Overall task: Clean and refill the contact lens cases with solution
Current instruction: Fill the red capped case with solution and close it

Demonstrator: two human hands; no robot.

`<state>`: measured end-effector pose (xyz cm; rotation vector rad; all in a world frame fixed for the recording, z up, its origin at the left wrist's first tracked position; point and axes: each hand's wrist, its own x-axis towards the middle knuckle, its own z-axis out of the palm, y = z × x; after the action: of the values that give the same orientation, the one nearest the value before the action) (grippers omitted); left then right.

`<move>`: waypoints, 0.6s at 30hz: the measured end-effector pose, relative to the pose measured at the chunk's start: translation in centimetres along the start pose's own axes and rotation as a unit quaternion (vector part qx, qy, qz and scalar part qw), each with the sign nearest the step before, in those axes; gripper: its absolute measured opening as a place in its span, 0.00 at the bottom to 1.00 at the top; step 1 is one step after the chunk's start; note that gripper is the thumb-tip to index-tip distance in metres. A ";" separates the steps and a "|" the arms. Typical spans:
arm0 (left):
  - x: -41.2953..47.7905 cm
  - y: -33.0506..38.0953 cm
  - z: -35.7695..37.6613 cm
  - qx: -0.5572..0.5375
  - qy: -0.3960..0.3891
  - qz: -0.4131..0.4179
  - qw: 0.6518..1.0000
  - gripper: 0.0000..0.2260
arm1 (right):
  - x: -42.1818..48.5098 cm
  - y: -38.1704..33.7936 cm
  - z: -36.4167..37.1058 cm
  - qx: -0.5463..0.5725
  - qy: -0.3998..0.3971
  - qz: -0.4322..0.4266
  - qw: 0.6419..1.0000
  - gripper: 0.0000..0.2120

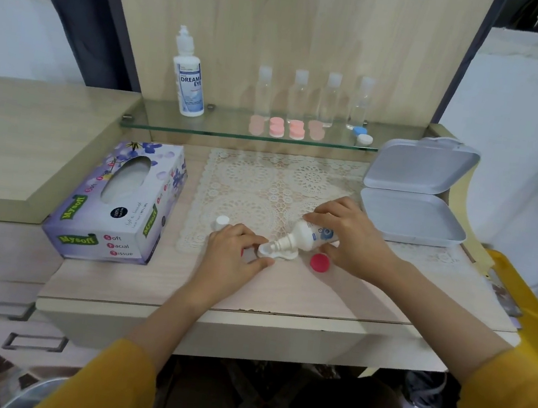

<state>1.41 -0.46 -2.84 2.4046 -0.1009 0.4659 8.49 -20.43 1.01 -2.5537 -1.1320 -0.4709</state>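
Note:
A white contact lens case (277, 252) lies open on the desk at the front edge of the lace mat. My left hand (231, 252) pinches its left end between thumb and fingers. My right hand (351, 238) grips a small white solution bottle (313, 236), tilted down to the left, with its nozzle over the case's left well. A red cap (320, 263) lies just right of the case. A small white cap (222, 221) stands behind my left hand.
A purple tissue box (119, 203) lies at the left. An open grey box (413, 203) sits at the right. On the glass shelf (202, 130) stand a large solution bottle (188, 78), several clear bottles (330, 100), pink lens cases (287, 128) and a blue-and-white case (362, 135).

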 end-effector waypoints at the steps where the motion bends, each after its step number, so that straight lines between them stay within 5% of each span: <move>1: 0.0 0.0 0.0 -0.006 0.000 -0.001 1.000 0.11 | 0.1 0.0 -0.1 0.001 -0.007 0.001 1.000 0.26; 18: 0.0 -0.2 -0.1 -0.032 -0.006 -0.007 0.999 0.12 | 1.1 -1.3 -1.7 -0.047 -0.048 -0.003 0.998 0.23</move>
<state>1.43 -0.25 -2.86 2.3441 -0.1021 0.4363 7.93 -19.56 3.23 -2.6799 -1.1761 -0.4167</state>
